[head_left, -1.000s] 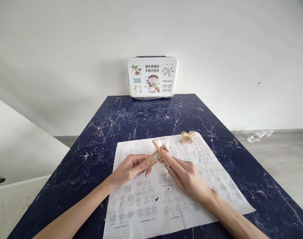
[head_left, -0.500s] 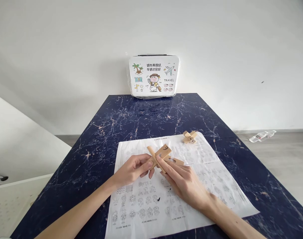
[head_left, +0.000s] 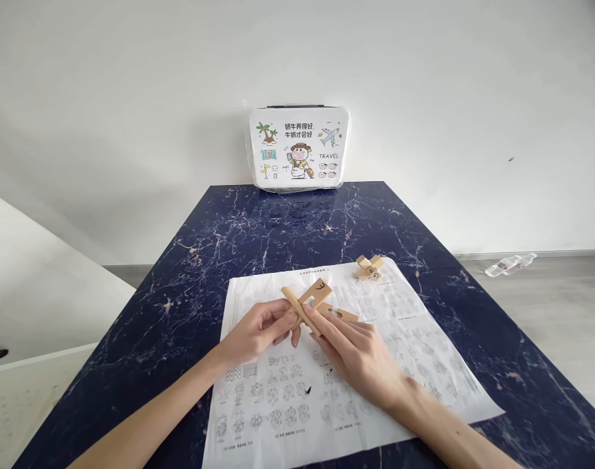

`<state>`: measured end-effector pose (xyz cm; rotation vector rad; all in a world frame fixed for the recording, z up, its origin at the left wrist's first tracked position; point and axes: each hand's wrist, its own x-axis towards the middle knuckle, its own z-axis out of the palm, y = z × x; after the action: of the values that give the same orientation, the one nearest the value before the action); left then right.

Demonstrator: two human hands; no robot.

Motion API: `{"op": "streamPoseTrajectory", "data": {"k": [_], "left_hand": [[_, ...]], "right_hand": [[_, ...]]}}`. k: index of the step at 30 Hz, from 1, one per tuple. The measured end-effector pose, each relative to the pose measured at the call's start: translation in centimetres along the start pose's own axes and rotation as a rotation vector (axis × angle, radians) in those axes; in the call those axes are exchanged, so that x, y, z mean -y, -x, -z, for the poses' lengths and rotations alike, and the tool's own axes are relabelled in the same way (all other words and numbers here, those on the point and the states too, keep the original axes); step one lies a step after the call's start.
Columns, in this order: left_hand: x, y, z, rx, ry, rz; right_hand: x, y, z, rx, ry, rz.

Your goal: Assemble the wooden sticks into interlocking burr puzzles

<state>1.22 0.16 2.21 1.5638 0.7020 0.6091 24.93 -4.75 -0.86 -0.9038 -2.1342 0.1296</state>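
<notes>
Both my hands meet over a printed instruction sheet on a dark blue marble table. They hold a small cluster of notched wooden puzzle sticks, crossed over each other, one bearing a dark mark. My left hand pinches the cluster from the left with curled fingers. My right hand grips it from the right, thumb and fingers pressed along a stick. A second small wooden cross piece lies apart at the sheet's far right corner.
A white cartoon-printed case wrapped in plastic stands against the wall at the table's far edge. A plastic bottle lies on the floor at right. A white surface sits low at left.
The wooden sticks have been turned and shifted slightly left in my hands; a third stick now shows under my right fingers. The far cross piece has not moved.
</notes>
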Motion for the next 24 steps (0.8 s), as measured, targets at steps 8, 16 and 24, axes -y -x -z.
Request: {"op": "streamPoseTrajectory", "data": {"k": [8,16,24], "left_hand": [[0.3,0.0,-0.3,0.036,0.032,0.006],[0.0,-0.2,-0.6,0.034,0.017,0.011],[-0.1,-0.2,-0.5,0.036,-0.017,0.007]], "right_hand": [[0.4,-0.5,0.2,-0.155,0.096,-0.028],[0.6,-0.9,0.6,-0.221,0.171,0.001],[0.5,-0.6,0.7,-0.228,0.170,0.021]]}}
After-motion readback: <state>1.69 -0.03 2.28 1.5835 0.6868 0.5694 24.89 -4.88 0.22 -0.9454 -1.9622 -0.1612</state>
